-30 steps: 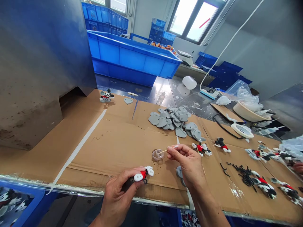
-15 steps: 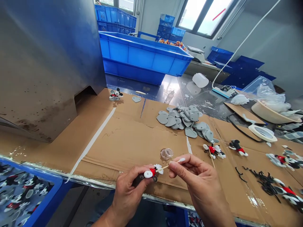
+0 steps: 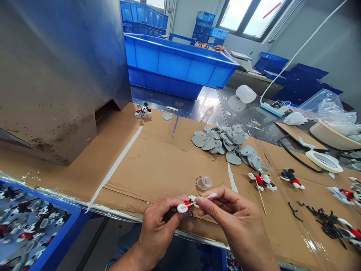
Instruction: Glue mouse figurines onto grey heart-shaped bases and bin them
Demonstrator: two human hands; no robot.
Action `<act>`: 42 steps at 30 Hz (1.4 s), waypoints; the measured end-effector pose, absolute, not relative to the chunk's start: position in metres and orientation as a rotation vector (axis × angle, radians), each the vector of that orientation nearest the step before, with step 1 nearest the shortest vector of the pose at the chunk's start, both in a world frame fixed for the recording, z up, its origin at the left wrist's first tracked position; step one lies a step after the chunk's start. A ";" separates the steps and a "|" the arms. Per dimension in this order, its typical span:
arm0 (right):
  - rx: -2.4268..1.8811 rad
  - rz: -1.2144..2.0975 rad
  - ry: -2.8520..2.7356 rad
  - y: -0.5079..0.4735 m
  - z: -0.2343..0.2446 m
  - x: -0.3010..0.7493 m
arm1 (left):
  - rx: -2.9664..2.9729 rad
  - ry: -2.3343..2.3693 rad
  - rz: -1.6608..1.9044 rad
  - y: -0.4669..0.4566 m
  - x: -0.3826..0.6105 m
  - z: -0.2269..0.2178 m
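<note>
One figure [image 3: 187, 203], pinched in the left hand [image 3: 159, 219] above the near edge of the tabletop [image 3: 158, 165], needs steady support; the right hand [image 3: 235, 218], gripping the swab [image 3: 212, 195], should press lightly.

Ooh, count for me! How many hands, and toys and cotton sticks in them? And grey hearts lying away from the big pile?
Hands: 2 (left hand, right hand)
Held toy: 1
Held cotton stick: 1
Lone grey heart: 1
Total: 5
</note>
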State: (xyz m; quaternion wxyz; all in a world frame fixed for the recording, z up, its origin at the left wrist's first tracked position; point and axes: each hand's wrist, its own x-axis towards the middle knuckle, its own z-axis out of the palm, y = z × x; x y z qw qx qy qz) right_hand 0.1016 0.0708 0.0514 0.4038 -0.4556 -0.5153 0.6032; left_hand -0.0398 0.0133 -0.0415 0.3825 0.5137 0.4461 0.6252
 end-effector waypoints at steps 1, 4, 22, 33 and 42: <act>-1.156 1.522 -1.307 0.071 0.051 0.101 | 1.311 1.135 1.595 0.013 -0.040 -0.041; -1.171 1.525 -1.342 0.071 0.051 0.101 | 1.310 1.130 1.602 0.014 -0.040 -0.042; -1.224 0.997 -1.607 0.052 0.075 0.104 | 1.306 1.117 1.616 0.013 -0.040 -0.042; -1.188 0.645 -1.272 0.091 0.043 0.155 | 1.401 1.189 1.553 0.011 -0.045 -0.057; -1.335 0.878 -1.198 0.083 0.017 0.173 | 1.432 1.250 1.547 0.012 -0.049 -0.060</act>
